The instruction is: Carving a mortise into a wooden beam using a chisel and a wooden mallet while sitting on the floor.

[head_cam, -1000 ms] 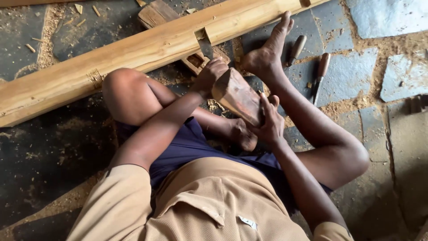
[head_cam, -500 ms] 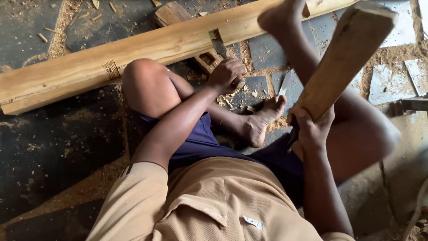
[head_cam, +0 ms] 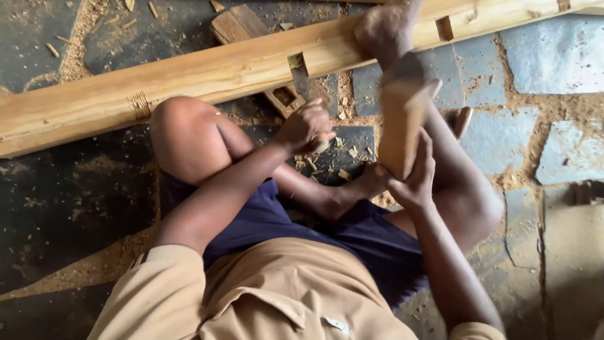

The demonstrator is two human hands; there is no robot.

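I sit on the floor with a long wooden beam lying across in front of my legs. My left hand grips a chisel whose metal blade stands in a rectangular notch cut in the beam. My right hand is closed around the lower end of a wooden mallet block, blurred from motion, held upright to the right of the chisel. My right foot rests on the beam.
Wood chips and sawdust lie on the dark stone floor between my legs. A short wooden block lies behind the beam. Another tool handle lies on the stone slabs beside my right leg. Further notches mark the beam.
The mallet block, raised high half a second ago, has swung down and left toward the chisel. My left hand stays on the chisel at the beam notch.
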